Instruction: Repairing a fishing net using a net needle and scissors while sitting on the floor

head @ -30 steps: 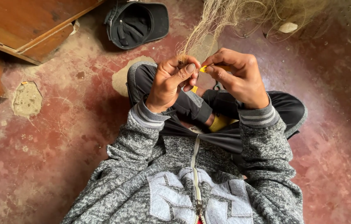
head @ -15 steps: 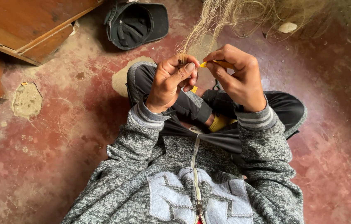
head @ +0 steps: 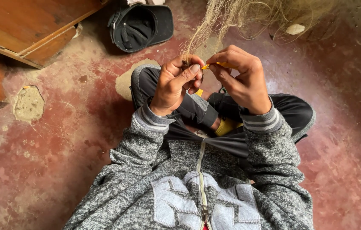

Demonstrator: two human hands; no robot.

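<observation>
Left hand (head: pixel 175 85) pinches pale net strands (head: pixel 214 25) while right hand (head: pixel 240 79) grips a yellow needle (head: pixel 218 64) beside them.

We see right hand (head: pixel 242 79) rolled slightly inward since a second ago, yellow needle (head: pixel 216 65) now tipped toward left hand (head: pixel 176 83). Left thumb lies flatter over net (head: pixel 214 25) strands; hands closer together.

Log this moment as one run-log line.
left hand: pinching net strands | right hand: holding yellow needle | cap: on floor
</observation>
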